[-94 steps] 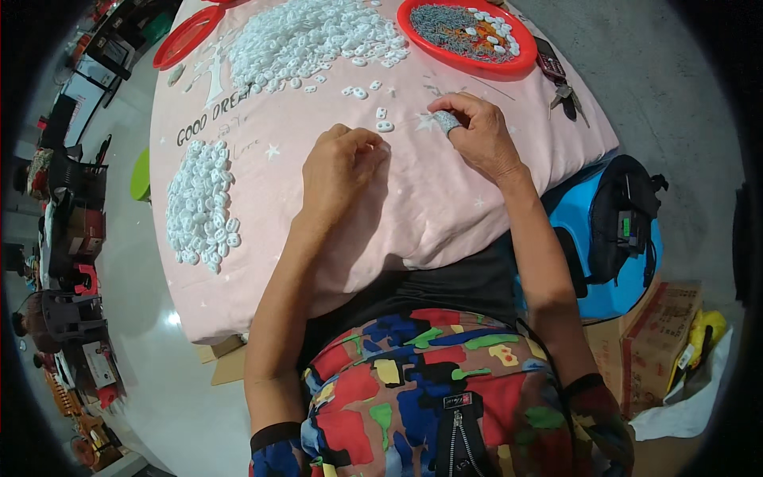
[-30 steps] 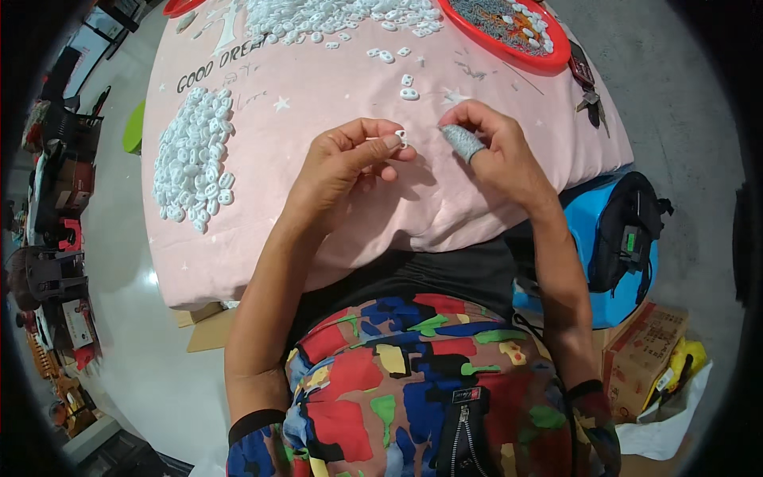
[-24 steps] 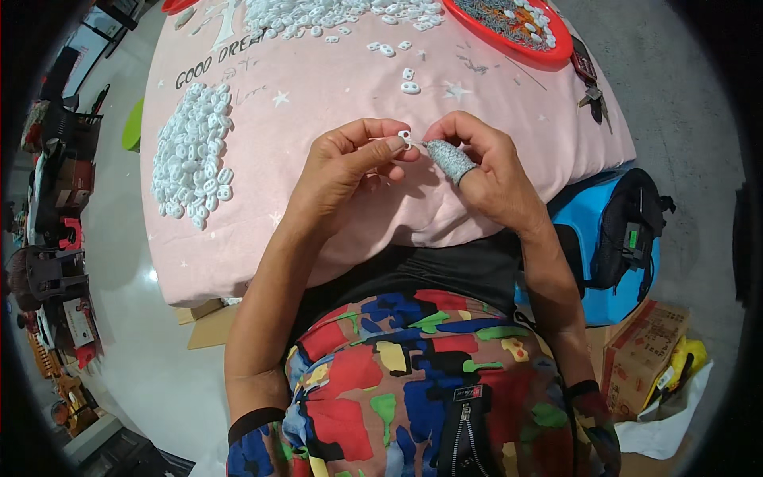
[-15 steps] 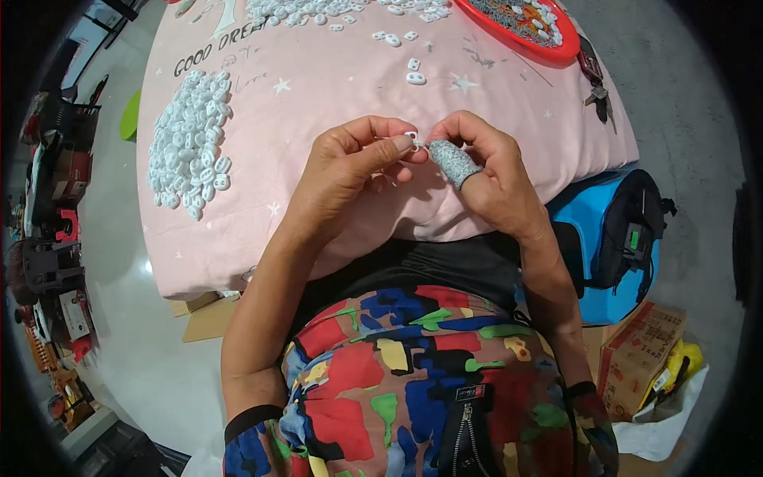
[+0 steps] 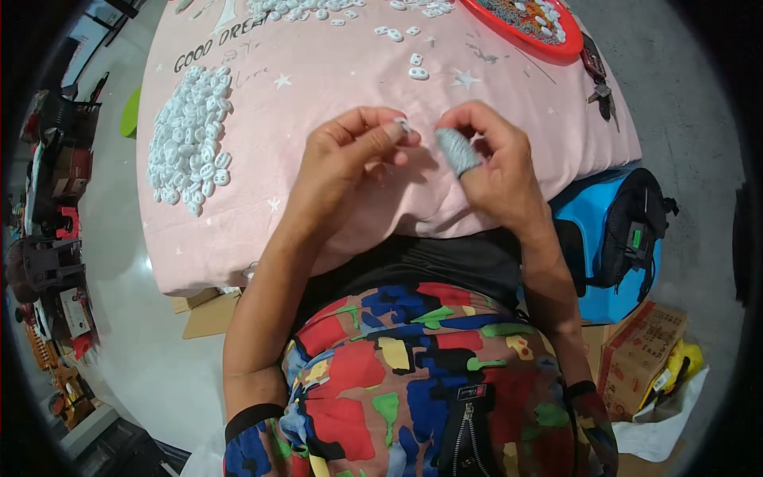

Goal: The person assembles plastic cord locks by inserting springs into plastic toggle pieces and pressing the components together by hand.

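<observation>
My left hand (image 5: pixel 350 155) pinches a small white piece (image 5: pixel 404 125) between thumb and forefinger, just over the pink cloth (image 5: pixel 334 71) on the worktop. My right hand (image 5: pixel 493 163) is close beside it, its fingertips closed together near the same piece (I cannot tell if they touch it). One right finger wears a grey cot (image 5: pixel 457 151). A white pile (image 5: pixel 191 139) lies to the left, well apart. A red tray (image 5: pixel 531 24) is at the far right.

Grey glossy floor (image 5: pixel 151 350), cardboard boxes (image 5: pixel 644 358), a blue stool (image 5: pixel 592 230).
</observation>
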A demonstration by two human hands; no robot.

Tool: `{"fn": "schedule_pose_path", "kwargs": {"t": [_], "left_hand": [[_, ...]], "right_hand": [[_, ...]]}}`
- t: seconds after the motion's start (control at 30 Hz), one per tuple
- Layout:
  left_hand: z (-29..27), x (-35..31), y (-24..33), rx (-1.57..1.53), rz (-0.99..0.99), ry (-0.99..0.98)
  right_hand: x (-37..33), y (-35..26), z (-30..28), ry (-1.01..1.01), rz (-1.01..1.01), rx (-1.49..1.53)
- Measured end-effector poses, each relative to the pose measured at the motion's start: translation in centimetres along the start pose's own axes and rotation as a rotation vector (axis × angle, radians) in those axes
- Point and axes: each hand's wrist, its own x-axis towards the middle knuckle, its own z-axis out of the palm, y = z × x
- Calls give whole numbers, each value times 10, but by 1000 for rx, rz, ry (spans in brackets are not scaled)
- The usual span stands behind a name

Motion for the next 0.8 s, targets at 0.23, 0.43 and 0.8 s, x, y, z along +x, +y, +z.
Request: {"fn": "schedule_pose_path", "kwargs": {"t": [0.23, 0.43, 0.8], "left_hand": [[-13, -2, 5, 145, -35, 80], [6, -24, 2, 178, -155, -49], [4, -39, -15, 609, 31, -152]], "right_hand": [[5, 26, -16, 16, 26, -224], [8, 49, -38, 157, -59, -483], [-29, 26, -61, -17, 120, -321]]}}
